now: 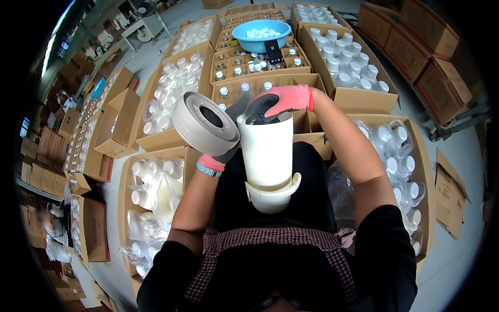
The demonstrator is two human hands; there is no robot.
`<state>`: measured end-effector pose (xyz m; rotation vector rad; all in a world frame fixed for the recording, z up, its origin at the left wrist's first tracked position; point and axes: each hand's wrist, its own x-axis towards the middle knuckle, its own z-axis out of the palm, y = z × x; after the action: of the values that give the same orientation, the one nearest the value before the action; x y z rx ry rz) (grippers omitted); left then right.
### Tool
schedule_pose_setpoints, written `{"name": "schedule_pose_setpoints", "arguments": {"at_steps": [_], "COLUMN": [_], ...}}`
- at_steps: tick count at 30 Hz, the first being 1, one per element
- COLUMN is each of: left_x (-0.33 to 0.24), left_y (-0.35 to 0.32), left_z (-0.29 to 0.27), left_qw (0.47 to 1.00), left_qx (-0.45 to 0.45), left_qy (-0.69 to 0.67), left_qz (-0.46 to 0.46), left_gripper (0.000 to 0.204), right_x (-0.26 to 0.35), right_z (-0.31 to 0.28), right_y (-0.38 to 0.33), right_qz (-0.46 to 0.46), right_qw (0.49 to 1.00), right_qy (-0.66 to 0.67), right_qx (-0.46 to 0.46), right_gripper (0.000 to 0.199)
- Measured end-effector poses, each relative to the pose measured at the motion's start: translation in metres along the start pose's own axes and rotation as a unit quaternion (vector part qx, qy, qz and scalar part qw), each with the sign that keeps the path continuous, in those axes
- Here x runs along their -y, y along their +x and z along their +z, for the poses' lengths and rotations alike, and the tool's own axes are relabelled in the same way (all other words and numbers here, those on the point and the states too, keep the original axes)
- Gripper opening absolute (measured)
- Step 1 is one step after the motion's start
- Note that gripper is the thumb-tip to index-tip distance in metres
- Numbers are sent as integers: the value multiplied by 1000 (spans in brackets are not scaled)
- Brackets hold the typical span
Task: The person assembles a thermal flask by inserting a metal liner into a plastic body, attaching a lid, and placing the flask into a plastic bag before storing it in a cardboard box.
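Note:
A white cylindrical container [267, 151] with a curved handle at its near end stands between my knees, its mouth tipped toward the far side. My left hand [225, 157], in a dark and pink glove, is closed on a round cream lid [191, 125] with ridged sides and a dark central opening. The lid is just left of the container's mouth and hides part of that hand. My right hand [283, 100], gloved in pink and black, reaches over the mouth with curled fingers. Its fingertips dip inside the rim; anything between them is hidden.
Ahead, a blue basin [261, 35] of white caps and a black phone [273, 52] rest on a divided carton [312, 67] of bottles. Cartons of white-capped bottles [349, 57] surround me. Stacked boxes [422, 44] stand far right. Another person [52, 223] is at far left.

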<state>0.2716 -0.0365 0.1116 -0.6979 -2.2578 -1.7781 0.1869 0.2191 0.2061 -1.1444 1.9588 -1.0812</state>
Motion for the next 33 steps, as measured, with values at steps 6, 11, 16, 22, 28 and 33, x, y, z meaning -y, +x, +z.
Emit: {"name": "schedule_pose_setpoints", "arguments": {"at_steps": [6,11,16,22,28,33], "left_x": [-61,-91,-107,-84,-63,-56], "left_y": [-27,-22,18,12,13,13], "left_z": [-7,-14,0,2,-5,-12], "left_qw": [989,891,932,999,992,985], "left_qx": [-28,-286,-347,-22,49,71], "left_qy": [-145,-353,-59,-4,-71,-119], "left_qz": [-8,-3,88,47,94,107], "left_gripper": [48,39,29,72,53,52], "right_x": [98,80,38,2,-9,-2], "right_z": [49,47,29,66,79,85], "right_y": [25,21,-10,-35,-40,-40], "right_qz": [219,129,-46,-202,-255,-273], "right_qw": [869,909,903,882,880,874], "right_qy": [-441,-394,311,306,195,158], "right_qx": [52,38,-294,-295,-350,-369], "right_gripper": [62,56,42,44,51,47]}}
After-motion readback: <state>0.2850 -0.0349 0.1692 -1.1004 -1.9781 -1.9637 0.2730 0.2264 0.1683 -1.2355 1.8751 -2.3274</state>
